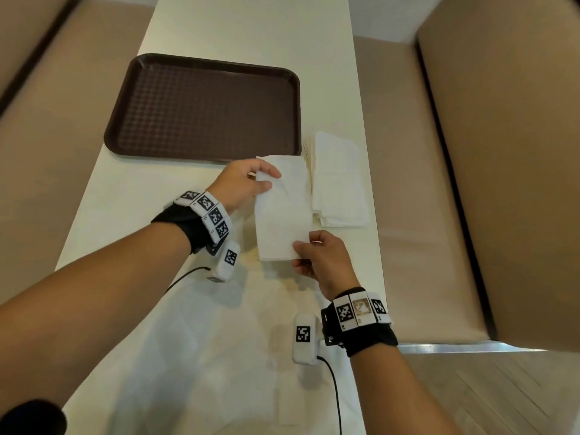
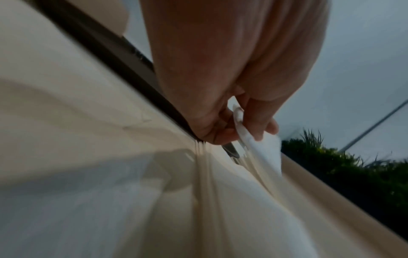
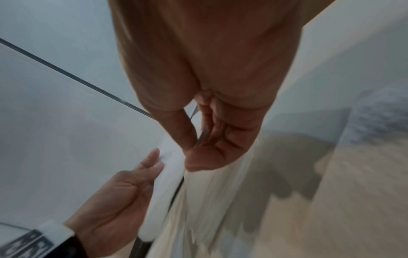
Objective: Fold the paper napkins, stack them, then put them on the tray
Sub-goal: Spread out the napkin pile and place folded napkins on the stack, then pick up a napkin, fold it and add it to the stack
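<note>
Napkin (image 1: pixel 282 208) pinched btwn L hand (image 1: pixel 241 183) far corner, R hand (image 1: pixel 323 262) near corner.

Cream table (image 1: pixel 251 26) between tan benches (image 1: pixel 502 152)

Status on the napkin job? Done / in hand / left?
Done: a stack of napkins lies on the table, right of the tray.
In hand: one folded napkin, pinched by the left hand and the right hand.
Left: add it, then move the stack; the tray holds nothing.
</note>
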The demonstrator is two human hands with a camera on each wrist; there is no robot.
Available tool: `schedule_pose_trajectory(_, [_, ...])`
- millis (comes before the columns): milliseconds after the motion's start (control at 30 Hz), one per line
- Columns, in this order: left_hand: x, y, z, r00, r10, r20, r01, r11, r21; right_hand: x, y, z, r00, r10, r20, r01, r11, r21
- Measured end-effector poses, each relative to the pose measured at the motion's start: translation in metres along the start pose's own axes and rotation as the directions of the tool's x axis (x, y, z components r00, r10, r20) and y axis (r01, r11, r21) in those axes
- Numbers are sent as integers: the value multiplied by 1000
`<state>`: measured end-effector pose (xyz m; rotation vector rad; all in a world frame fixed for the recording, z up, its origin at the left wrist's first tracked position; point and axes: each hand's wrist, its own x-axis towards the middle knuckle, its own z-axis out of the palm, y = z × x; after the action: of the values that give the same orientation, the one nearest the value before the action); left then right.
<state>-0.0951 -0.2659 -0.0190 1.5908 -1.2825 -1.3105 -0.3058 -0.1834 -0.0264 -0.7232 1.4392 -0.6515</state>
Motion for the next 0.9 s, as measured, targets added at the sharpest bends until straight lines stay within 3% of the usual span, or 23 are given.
schedule_pose_trajectory(167, [18,3,1,990,144,-3,-133,926,354,8,0,6,996,3,-86,-4,1000,-8])
schedule_pose_trajectory(400, [16,-8,11,982,146,122,-190,800,569,14,1,8,990,16,-138,-21,999,-38])
schedule_pose_trajectory(567, [-7,-28,19,975,223,19,-180,734,655,13,0,10,989,21,-147,-32,997,-70])
schedule_pose_trajectory(733, [-17,-38,29,961,138,239,-274,586,763,12,-1,11,986,13,-165,-34,992,-125])
schedule_pose_trajectory(900, [-14,-37,32,948,148,280,-317,427,847,2,-5,4,982,13,-190,-42,988,-150])
